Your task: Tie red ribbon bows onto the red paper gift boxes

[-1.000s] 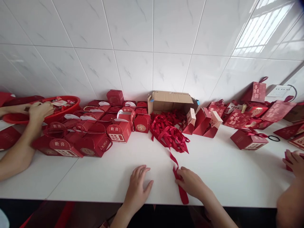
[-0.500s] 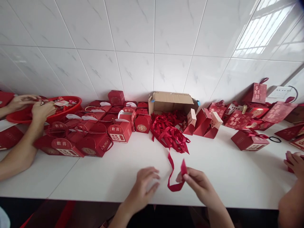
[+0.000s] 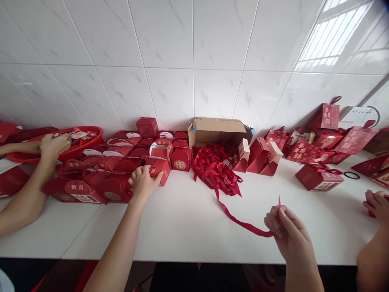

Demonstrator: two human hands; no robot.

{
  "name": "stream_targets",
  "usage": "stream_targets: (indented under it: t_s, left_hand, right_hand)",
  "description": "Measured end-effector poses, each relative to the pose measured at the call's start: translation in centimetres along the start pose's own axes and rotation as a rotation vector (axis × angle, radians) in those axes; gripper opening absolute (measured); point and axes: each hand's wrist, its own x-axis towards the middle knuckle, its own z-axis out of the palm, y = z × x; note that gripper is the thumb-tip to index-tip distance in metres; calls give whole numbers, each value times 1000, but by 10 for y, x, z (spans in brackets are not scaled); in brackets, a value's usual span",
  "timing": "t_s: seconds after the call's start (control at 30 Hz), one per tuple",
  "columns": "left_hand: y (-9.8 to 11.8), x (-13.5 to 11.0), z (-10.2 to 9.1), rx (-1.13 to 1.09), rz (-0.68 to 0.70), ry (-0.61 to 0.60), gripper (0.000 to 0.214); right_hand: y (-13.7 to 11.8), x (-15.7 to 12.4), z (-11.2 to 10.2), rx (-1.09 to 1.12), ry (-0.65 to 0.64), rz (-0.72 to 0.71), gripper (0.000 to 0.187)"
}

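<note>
My right hand pinches the end of a red ribbon, its tip poking up above the fingers. The ribbon runs in a slack curve back to a tangled heap of red ribbons, which spills from a cardboard box lying on its side. Over on the left, my left hand grips a red gift box at the front of a group, thumb on its right side. The hand covers much of that box's front. Beside it stands another red gift box with a round gold print.
Several red gift boxes crowd the left. A co-worker's hand reaches into a red basin there. Ribbon-tied boxes and a black ring lie right, near another person's hand. The white table meets a tiled wall.
My left hand has moved left and forward from above the table onto a gift box. My right hand has moved right, drawing the ribbon out into a longer line.
</note>
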Motion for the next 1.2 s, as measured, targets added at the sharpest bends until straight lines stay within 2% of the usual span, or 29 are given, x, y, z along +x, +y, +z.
stream_targets:
  t_s: [0.1,0.2,0.33,0.53,0.63,0.7,0.77,0.83,0.93,1.1,1.2]
  left_hand:
    - [-4,-26,-6,-145,188,-76,51]
    - [0,-58,-19,-367,466,-275,48]
    - [14,-94,-34,-488,604,-457,48]
    - [33,-122,-40,-568,678,-553,53]
    - [40,-131,-43,-605,698,-611,55]
    - [44,-135,-45,-629,704,-640,56]
    - [46,-138,-46,-652,698,-660,56]
    - [46,-139,-46,-666,684,-673,57]
    - [44,-139,-45,-668,672,-676,57]
    - [42,-140,-44,-657,673,-666,56]
    - [40,-142,-43,-651,662,-671,57]
  right_hand:
    - [3,3,-5,-17,22,36,27]
    - [4,4,-4,-48,11,73,29]
    - [8,6,10,-96,-12,136,31]
    - [42,20,52,-166,-159,332,36]
    - [58,27,75,-204,-181,432,39]
    - [62,30,86,-199,-193,434,49]
    - [64,32,92,-181,-225,417,50]
    - [63,35,93,-167,-251,402,47]
    - [60,38,91,-134,-220,354,43]
    - [55,44,79,-76,-23,227,37]
    - [52,55,60,-155,128,99,44]
